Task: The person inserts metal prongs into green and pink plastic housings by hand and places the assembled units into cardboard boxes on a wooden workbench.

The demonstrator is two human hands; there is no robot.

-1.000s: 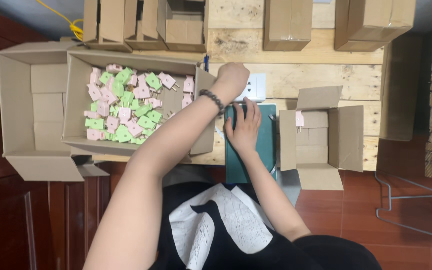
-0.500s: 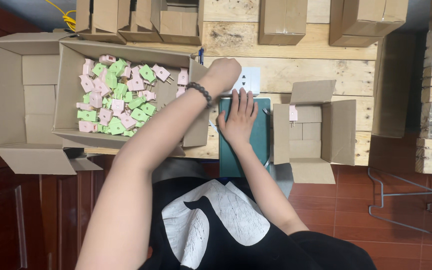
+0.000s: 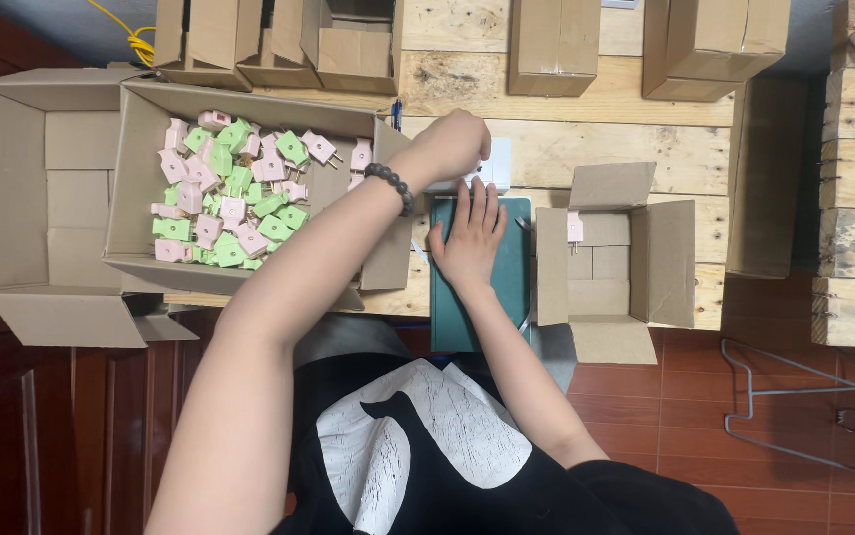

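Left hand [image 3: 455, 147] has stayed on white piece [image 3: 496, 164] (grip closed).

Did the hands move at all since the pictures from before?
Hardly. The left hand remains closed at the white item, the right hand flat on the green mat. The box of pink and green plugs and small open box stayed put; only the camera shifted.
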